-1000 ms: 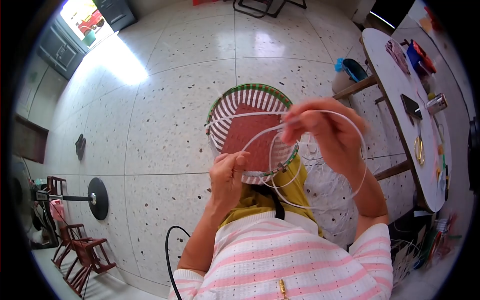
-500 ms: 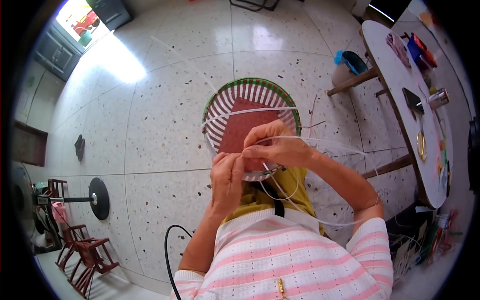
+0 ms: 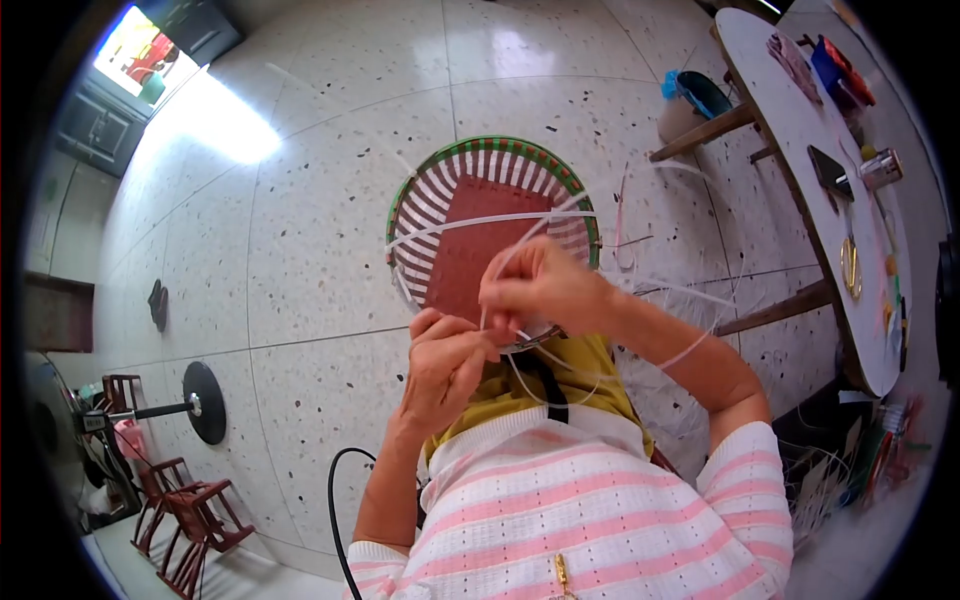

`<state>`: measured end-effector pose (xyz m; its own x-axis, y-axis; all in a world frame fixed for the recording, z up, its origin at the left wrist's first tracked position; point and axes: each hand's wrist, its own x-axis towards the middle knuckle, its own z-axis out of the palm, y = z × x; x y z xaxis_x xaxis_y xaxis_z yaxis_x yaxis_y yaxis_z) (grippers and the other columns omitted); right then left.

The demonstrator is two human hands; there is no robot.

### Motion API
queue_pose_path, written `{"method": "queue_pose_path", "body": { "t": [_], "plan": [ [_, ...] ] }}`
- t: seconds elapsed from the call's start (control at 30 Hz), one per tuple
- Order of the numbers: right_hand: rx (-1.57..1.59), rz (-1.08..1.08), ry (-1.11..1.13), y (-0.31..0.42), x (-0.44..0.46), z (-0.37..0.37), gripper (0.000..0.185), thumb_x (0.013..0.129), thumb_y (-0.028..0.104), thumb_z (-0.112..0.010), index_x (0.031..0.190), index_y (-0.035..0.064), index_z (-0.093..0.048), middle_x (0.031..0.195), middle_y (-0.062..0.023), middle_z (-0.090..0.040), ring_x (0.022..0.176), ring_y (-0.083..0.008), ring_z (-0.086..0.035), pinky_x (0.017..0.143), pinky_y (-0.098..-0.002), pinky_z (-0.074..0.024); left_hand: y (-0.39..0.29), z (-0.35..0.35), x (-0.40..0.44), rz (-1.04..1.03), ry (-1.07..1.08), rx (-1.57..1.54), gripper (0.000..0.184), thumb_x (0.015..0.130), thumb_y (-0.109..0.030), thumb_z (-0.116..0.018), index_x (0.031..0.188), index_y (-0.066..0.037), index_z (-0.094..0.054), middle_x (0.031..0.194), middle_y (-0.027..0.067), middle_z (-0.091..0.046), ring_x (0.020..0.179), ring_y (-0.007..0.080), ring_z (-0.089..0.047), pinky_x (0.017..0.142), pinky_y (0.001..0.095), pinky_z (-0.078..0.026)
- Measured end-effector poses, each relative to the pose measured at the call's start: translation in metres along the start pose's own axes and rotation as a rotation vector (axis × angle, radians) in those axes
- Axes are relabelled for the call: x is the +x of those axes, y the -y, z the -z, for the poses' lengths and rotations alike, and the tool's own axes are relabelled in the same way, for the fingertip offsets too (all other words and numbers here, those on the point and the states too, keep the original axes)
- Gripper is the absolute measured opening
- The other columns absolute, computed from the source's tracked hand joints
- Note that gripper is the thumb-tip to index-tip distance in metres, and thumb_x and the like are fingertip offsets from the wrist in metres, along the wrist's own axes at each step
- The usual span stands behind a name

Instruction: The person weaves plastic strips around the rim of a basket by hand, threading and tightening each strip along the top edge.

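A round woven basket with a green and orange rim (image 3: pixel 490 143) and white slats sits before me, a reddish-brown panel (image 3: pixel 485 245) inside it. At its near side my left hand (image 3: pixel 443 362) is closed over the edge, fingertips pinched where a strip meets the rim; the exact grip is hidden. Just right of it, slightly blurred, my right hand (image 3: pixel 548 287) pinches a thin white plastic strip (image 3: pixel 531 234) that rises across the basket. Another white strip (image 3: pixel 450 226) spans the opening from side to side. Loose lengths loop down over my lap and right forearm.
To the right stands a long white table (image 3: pixel 760 90) holding a phone (image 3: pixel 830 172), a metal can (image 3: pixel 881 169) and gold-handled scissors (image 3: pixel 850 268). Beside its leg is a bucket (image 3: pixel 690 115). Tangled strips lie on the floor. Small wooden chairs (image 3: pixel 205 520) and a round black stand base (image 3: pixel 204 403) are left.
My right hand has separated slightly from my left, and its strip now stands up across the basket. My left hand stays at the near rim. The view has shifted a little.
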<state>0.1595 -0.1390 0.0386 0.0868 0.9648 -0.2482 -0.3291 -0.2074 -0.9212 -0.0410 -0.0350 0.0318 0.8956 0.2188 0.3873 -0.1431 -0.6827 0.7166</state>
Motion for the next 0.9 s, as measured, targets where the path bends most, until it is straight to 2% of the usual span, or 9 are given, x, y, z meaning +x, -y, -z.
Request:
{"method": "queue_pose_path", "body": {
  "t": [0.03,0.13,0.17,0.33,0.4,0.53,0.6,0.83,0.9],
  "plan": [
    [0.002,-0.022,-0.104,0.001,-0.001,0.003,0.009,0.095,0.005,-0.066,0.091,-0.0032,-0.067,0.078,-0.0088,-0.071,0.067,-0.0117,-0.067,0.062,-0.0231,-0.0558,0.0,0.0,-0.004,-0.001,0.009,-0.003,0.009,0.085,-0.004,-0.06,0.078,-0.004,-0.064,0.08,0.0047,-0.069,0.077,0.0206,-0.062,0.083,0.036,-0.038],
    [-0.063,0.065,-0.095,0.004,-0.008,0.008,0.007,0.094,0.003,-0.065,0.091,-0.0035,-0.066,0.079,-0.0106,-0.071,0.068,-0.0133,-0.069,0.063,-0.0242,-0.0579,-0.001,-0.002,-0.015,-0.013,0.022,0.016,0.005,0.084,-0.004,-0.062,0.083,-0.005,-0.067,0.083,0.0032,-0.072,0.08,0.0201,-0.063,0.084,0.035,-0.038],
    [-0.135,0.026,-0.012,0.003,-0.009,0.011,0.006,0.094,0.002,-0.065,0.091,-0.0041,-0.066,0.08,-0.0113,-0.071,0.07,-0.0139,-0.07,0.065,-0.0257,-0.0593,-0.002,-0.002,-0.017,0.005,0.008,0.013,0.006,0.081,-0.003,-0.065,0.086,-0.005,-0.068,0.085,0.0031,-0.072,0.081,0.0202,-0.064,0.084,0.035,-0.038],
    [-0.132,-0.122,0.097,-0.009,-0.01,0.01,0.007,0.093,0.001,-0.066,0.091,-0.0052,-0.065,0.082,-0.0109,-0.071,0.073,-0.0144,-0.071,0.068,-0.0271,-0.0607,-0.013,-0.005,-0.015,0.046,0.012,0.042,0.023,0.072,-0.003,-0.077,0.093,-0.006,-0.069,0.091,0.0038,-0.072,0.084,0.0201,-0.065,0.084,0.036,-0.04],
    [-0.092,-0.154,0.118,-0.014,-0.012,0.007,0.007,0.092,0.001,-0.066,0.091,-0.0055,-0.065,0.083,-0.0106,-0.071,0.073,-0.0145,-0.071,0.068,-0.027,-0.0609,-0.015,-0.008,-0.017,-0.033,0.03,0.161,0.027,0.068,-0.006,-0.082,0.092,-0.008,-0.07,0.095,0.0046,-0.072,0.084,0.0206,-0.065,0.087,0.0373,-0.041],
    [-0.161,-0.16,0.16,-0.014,-0.015,0.001,0.006,0.091,0.001,-0.069,0.093,-0.0041,-0.067,0.083,-0.0082,-0.071,0.073,-0.0123,-0.07,0.066,-0.0246,-0.0602,-0.009,-0.02,-0.029,-0.022,-0.022,0.19,0.026,0.067,-0.01,-0.083,0.09,-0.01,-0.071,0.092,0.0033,-0.072,0.085,0.021,-0.066,0.094,0.0398,-0.039],
    [-0.179,-0.174,0.161,-0.017,-0.015,0.0,0.007,0.09,0.002,-0.07,0.093,-0.0034,-0.067,0.083,-0.0075,-0.071,0.073,-0.0115,-0.07,0.065,-0.0238,-0.0598,-0.014,-0.022,-0.028,-0.051,-0.105,0.329,0.023,0.067,-0.009,-0.083,0.087,-0.01,-0.071,0.089,0.0025,-0.072,0.087,0.0215,-0.066,0.102,0.0427,-0.036],
    [-0.166,-0.203,0.178,-0.028,-0.017,0.002,0.008,0.09,0.003,-0.07,0.094,-0.0026,-0.068,0.08,-0.0067,-0.071,0.071,-0.0105,-0.069,0.062,-0.0231,-0.0587,-0.008,-0.032,-0.038,-0.018,-0.124,0.272,0.022,0.067,-0.008,-0.083,0.085,-0.01,-0.071,0.084,0.003,-0.072,0.086,0.0217,-0.068,0.106,0.0443,-0.035],
    [-0.151,-0.206,0.171,-0.03,-0.017,0.001,0.008,0.09,0.004,-0.07,0.094,-0.0024,-0.068,0.08,-0.0067,-0.071,0.07,-0.0105,-0.069,0.062,-0.0231,-0.0586,-0.007,-0.032,-0.04,0.004,-0.112,0.239,0.021,0.067,-0.011,-0.085,0.083,-0.01,-0.072,0.084,0.0035,-0.073,0.088,0.0229,-0.067,0.109,0.0473,-0.034]
  ]
}}
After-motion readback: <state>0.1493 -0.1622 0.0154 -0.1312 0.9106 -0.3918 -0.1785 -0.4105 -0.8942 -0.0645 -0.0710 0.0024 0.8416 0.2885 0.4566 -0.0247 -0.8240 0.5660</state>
